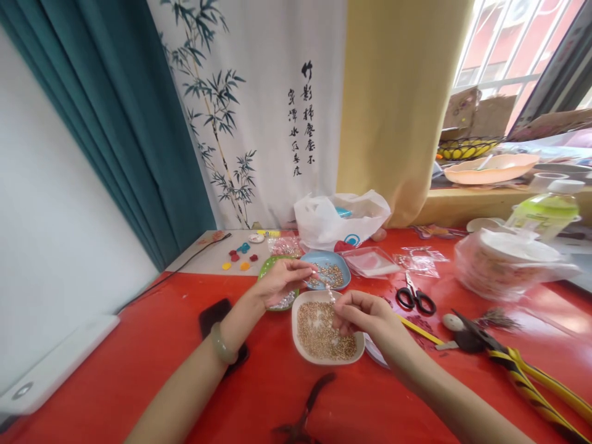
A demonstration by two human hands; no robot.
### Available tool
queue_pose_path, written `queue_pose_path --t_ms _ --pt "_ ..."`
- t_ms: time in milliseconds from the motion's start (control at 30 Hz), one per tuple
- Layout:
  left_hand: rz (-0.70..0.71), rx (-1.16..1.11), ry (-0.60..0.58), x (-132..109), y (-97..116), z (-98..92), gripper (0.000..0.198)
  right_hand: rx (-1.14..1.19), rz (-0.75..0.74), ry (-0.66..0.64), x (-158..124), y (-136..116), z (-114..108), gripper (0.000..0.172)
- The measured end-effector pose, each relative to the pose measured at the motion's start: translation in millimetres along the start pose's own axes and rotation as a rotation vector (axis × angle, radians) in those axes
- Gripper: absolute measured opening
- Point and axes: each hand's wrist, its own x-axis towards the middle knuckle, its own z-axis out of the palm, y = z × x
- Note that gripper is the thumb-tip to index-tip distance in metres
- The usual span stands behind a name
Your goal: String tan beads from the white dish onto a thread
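A short strand of beads (pixel 330 291), pale and gold, hangs between my two hands above the dishes. My left hand (pixel 285 279) pinches its upper end with thumb and forefinger, over the green dish (pixel 266 269) of whitish beads. Lower and to the right, my right hand (pixel 361 313) closes its fingertips on the other end; those fingertips partly hide what they grip. Beneath the right hand lies a cream dish (pixel 296 333) of small gold beads. Behind it stands a blue dish (pixel 345 265) with gold beads.
Black-handled scissors (pixel 416 297) and yellow-handled pliers (pixel 522 370) lie at right. A phone (pixel 217 314) rests under my left forearm. Dark-handled pliers (pixel 309 407) lie in front. A white plastic bag (pixel 319 219) stands at the back, a wrapped bowl (pixel 504 265) at the right.
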Motion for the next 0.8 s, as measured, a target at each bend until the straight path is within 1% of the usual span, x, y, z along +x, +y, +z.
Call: queue_pose_path --t_ms 167,300,433,567,800 --pt "-0.004 -0.077 0.003 -4.8 0.8 9.3 0.020 0.017 0.001 -0.026 -0.4 1.8 1.3 0.019" --pt "0.007 -0.116 0.028 -4.6 0.4 10.1 0.020 0.022 -0.002 -0.053 -0.6 2.0 2.1 0.022" --pt "0.031 -0.141 0.023 -4.6 0.8 11.2 0.021 0.029 0.012 -0.058 -1.5 1.8 2.8 0.021" --pt "0.017 -0.156 0.031 -4.2 0.8 11.3 0.022 0.023 0.017 -0.060 -1.6 1.9 2.7 0.020" --pt "0.015 -0.167 -0.029 -3.4 -1.6 10.7 0.024 0.027 0.032 -0.060 -3.3 0.0 4.0 0.020"
